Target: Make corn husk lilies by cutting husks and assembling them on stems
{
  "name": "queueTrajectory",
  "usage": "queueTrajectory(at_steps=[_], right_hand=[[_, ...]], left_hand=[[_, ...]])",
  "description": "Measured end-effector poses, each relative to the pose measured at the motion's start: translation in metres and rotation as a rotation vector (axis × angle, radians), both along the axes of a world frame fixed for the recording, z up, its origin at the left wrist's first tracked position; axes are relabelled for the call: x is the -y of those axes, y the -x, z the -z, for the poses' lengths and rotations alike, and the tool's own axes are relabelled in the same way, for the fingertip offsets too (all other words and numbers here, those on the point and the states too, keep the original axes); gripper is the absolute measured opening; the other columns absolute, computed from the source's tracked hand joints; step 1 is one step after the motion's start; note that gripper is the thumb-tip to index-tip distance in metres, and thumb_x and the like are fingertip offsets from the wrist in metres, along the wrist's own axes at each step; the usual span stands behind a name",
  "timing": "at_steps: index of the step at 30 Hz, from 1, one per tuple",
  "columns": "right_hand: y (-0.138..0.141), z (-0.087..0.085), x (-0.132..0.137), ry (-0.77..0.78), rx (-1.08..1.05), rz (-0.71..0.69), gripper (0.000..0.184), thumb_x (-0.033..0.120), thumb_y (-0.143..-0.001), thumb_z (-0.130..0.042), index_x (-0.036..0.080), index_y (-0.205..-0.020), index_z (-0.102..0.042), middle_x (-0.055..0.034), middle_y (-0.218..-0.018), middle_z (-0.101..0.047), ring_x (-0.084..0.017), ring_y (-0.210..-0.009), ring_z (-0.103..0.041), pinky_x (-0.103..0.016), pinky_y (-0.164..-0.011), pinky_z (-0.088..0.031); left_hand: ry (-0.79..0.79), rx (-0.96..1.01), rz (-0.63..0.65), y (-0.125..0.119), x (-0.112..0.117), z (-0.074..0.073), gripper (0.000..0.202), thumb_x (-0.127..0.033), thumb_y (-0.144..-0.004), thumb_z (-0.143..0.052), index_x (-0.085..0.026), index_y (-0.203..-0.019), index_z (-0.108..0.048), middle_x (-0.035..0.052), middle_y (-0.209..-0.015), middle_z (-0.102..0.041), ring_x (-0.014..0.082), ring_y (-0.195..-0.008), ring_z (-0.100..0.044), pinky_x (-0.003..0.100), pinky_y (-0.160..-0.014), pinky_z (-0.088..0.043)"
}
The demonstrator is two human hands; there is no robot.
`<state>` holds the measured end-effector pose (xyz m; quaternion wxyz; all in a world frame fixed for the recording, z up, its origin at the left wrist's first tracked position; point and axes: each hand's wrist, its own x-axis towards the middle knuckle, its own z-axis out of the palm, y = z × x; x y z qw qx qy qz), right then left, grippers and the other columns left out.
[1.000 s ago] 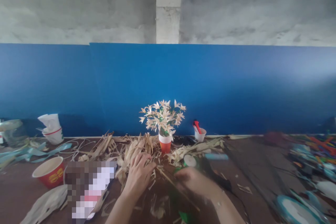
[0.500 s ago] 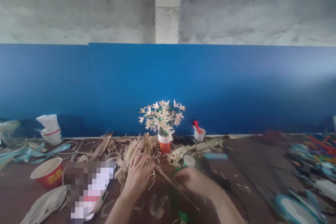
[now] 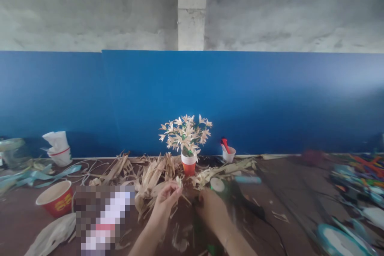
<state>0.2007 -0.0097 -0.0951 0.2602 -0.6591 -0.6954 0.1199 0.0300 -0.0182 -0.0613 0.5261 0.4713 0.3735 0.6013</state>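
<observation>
My left hand (image 3: 164, 205) pinches a small pale piece of dried husk (image 3: 179, 182) upright between thumb and fingertips. Close by on the right, my right hand (image 3: 213, 211) has its fingers curled together; it is slightly blurred, and whatever they grip is hidden. Dried corn husks (image 3: 153, 174) lie in a heap behind my left hand. Beyond both hands stands a red and white paper cup (image 3: 189, 167) with pale husk flowers (image 3: 186, 133) on green stems. A white spool (image 3: 217, 184) lies just past my right hand.
A dark tool with a cord (image 3: 253, 207) lies right of my right hand. At left are a red paper bowl (image 3: 55, 198) and a blurred-out phone-like object (image 3: 105, 220). A ribbon roll (image 3: 339, 240) sits at lower right; a white cup (image 3: 228, 155) holds a red-handled item.
My left hand has lifted from the husk heap and now pinches a small husk piece. My right hand has shifted slightly left, closer to it.
</observation>
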Motion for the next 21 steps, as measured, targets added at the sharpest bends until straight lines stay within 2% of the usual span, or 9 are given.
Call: queueTrajectory(at_steps=[4,6,8,11,12,14,16,18,21], right_hand=[[0.0,0.009,-0.01,0.124,-0.134,0.015,0.022,0.009,-0.057,-0.063,0.02,-0.076,-0.056,0.001,-0.064,-0.061,-0.017,-0.064,-0.057,-0.025,-0.06,-0.037],[-0.001,0.005,-0.013,0.141,-0.251,0.011,0.018,0.013,-0.062,-0.063,0.019,-0.077,-0.058,0.0032,-0.058,-0.058,-0.016,-0.058,-0.055,-0.024,-0.056,-0.037],[-0.001,-0.007,-0.011,0.094,-0.407,-0.046,0.008,0.021,-0.071,-0.06,0.019,-0.078,-0.061,0.0016,-0.06,-0.06,-0.017,-0.061,-0.057,-0.025,-0.058,-0.04],[0.004,-0.036,0.001,-0.078,-0.669,-0.194,0.02,0.033,-0.081,-0.054,0.02,-0.09,-0.065,-0.0036,-0.086,-0.068,-0.02,-0.083,-0.061,-0.028,-0.075,-0.045],[0.007,-0.045,0.005,-0.094,-0.709,-0.22,0.022,0.034,-0.082,-0.054,0.02,-0.095,-0.065,-0.0039,-0.09,-0.067,-0.02,-0.085,-0.061,-0.028,-0.076,-0.045],[0.012,-0.06,0.013,-0.115,-0.734,-0.258,0.021,0.033,-0.082,-0.054,0.021,-0.096,-0.063,-0.0037,-0.089,-0.066,-0.02,-0.084,-0.06,-0.028,-0.074,-0.046],[0.016,-0.068,0.017,-0.134,-0.696,-0.304,0.013,0.026,-0.079,-0.055,0.02,-0.089,-0.062,-0.0025,-0.084,-0.063,-0.018,-0.079,-0.059,-0.027,-0.071,-0.046],[0.019,-0.07,0.019,-0.169,-0.641,-0.335,0.007,0.02,-0.076,-0.056,0.02,-0.08,-0.061,-0.0011,-0.079,-0.061,-0.017,-0.077,-0.057,-0.026,-0.071,-0.044],[0.02,-0.071,0.018,-0.199,-0.609,-0.339,0.009,0.016,-0.073,-0.055,0.02,-0.08,-0.06,-0.0005,-0.079,-0.06,-0.016,-0.075,-0.055,-0.026,-0.069,-0.044]], left_hand=[[0.137,0.168,0.142,-0.004,0.005,-0.002,0.027,-0.038,-0.063,-0.078,-0.018,-0.065,-0.06,-0.002,-0.071,-0.057,0.0114,-0.068,-0.049,0.022,-0.067,-0.037],[0.157,0.204,0.184,-0.004,0.005,-0.001,0.028,-0.037,-0.062,-0.078,-0.018,-0.066,-0.059,-0.0017,-0.074,-0.059,0.0111,-0.07,-0.05,0.021,-0.067,-0.037],[0.184,0.222,0.226,-0.005,0.005,0.001,0.028,-0.037,-0.062,-0.079,-0.018,-0.068,-0.059,-0.0018,-0.075,-0.06,0.0108,-0.069,-0.051,0.021,-0.066,-0.037],[0.259,0.262,0.32,-0.005,0.006,0.001,0.031,-0.037,-0.061,-0.079,-0.018,-0.07,-0.057,-0.0026,-0.068,-0.059,0.0111,-0.061,-0.053,0.022,-0.061,-0.038],[0.276,0.283,0.346,-0.006,0.007,0.0,0.031,-0.037,-0.061,-0.08,-0.018,-0.071,-0.057,-0.0028,-0.066,-0.058,0.0112,-0.059,-0.053,0.022,-0.06,-0.039],[0.275,0.329,0.378,-0.007,0.009,-0.002,0.031,-0.034,-0.06,-0.081,-0.018,-0.071,-0.057,-0.0025,-0.066,-0.059,0.0112,-0.058,-0.054,0.023,-0.06,-0.04],[0.257,0.356,0.382,-0.008,0.011,-0.004,0.028,-0.031,-0.062,-0.081,-0.018,-0.072,-0.058,-0.0014,-0.069,-0.061,0.0116,-0.062,-0.056,0.023,-0.062,-0.041],[0.264,0.368,0.389,-0.008,0.013,-0.006,0.027,-0.031,-0.062,-0.08,-0.018,-0.072,-0.059,-0.0011,-0.07,-0.061,0.0118,-0.062,-0.057,0.023,-0.062,-0.041],[0.275,0.374,0.4,-0.008,0.015,-0.008,0.025,-0.03,-0.063,-0.08,-0.018,-0.071,-0.06,-0.0023,-0.066,-0.06,0.01,-0.056,-0.055,0.023,-0.062,-0.042]])
